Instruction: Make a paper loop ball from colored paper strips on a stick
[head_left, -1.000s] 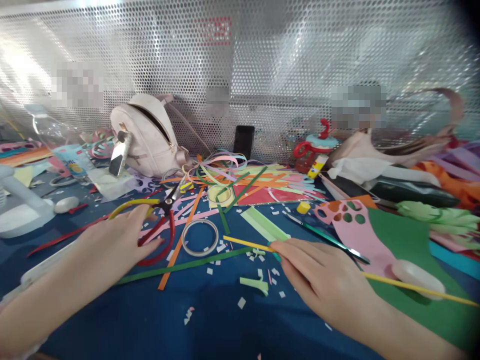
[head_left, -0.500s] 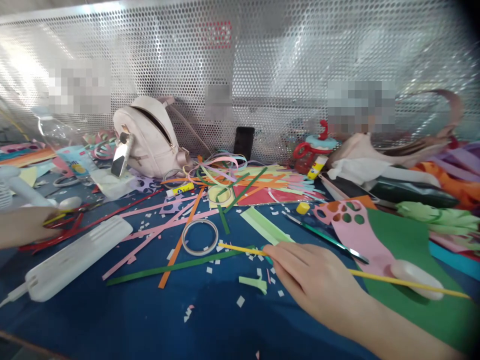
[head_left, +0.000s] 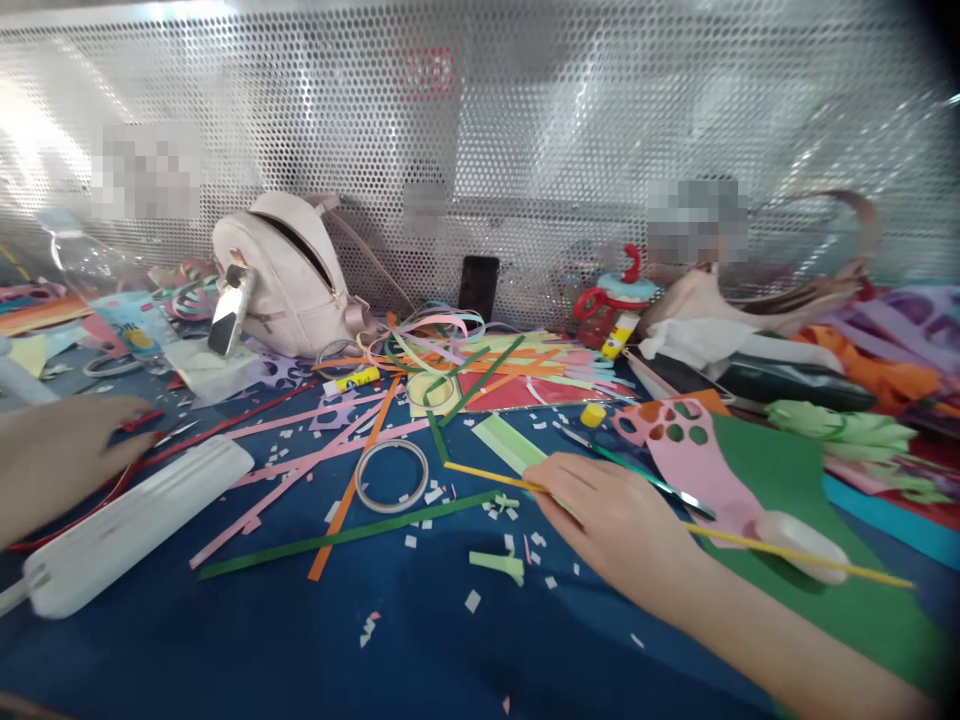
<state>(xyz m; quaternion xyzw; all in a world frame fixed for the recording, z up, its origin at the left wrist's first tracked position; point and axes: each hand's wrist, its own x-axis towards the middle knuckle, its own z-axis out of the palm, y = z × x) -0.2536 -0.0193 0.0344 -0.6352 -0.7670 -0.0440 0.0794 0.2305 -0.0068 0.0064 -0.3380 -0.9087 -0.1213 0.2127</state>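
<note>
My right hand [head_left: 611, 520] is closed over the table, its thumb and fingers pinching a long thin yellow paper strip [head_left: 795, 553]. One end of the strip sticks out to the left toward a roll of tape [head_left: 391, 476]; the other passes over a white oval object [head_left: 802, 546] on the right. At the left edge my left hand [head_left: 64, 460] has its thumb and fingers around red-handled scissors [head_left: 142, 422], with the blades pointing right. Its grip is partly blurred. Below that hand lies a white power strip [head_left: 139, 525]. Dark green [head_left: 352, 537] and orange strips [head_left: 352, 480] lie near the tape.
Small paper scraps [head_left: 472, 600] dot the blue table [head_left: 285, 650]. A glue stick [head_left: 352, 381], a pale backpack [head_left: 281, 275] and a phone [head_left: 478, 288] stand or lie behind. To the right are a green-handled craft knife [head_left: 637, 468], pink punched paper [head_left: 690, 460] and a green sheet [head_left: 780, 450].
My left hand has moved in over the scissors, and a yellow piece seen beside it no longer shows. My right hand has risen slightly with the strip. The whole view has shifted a little.
</note>
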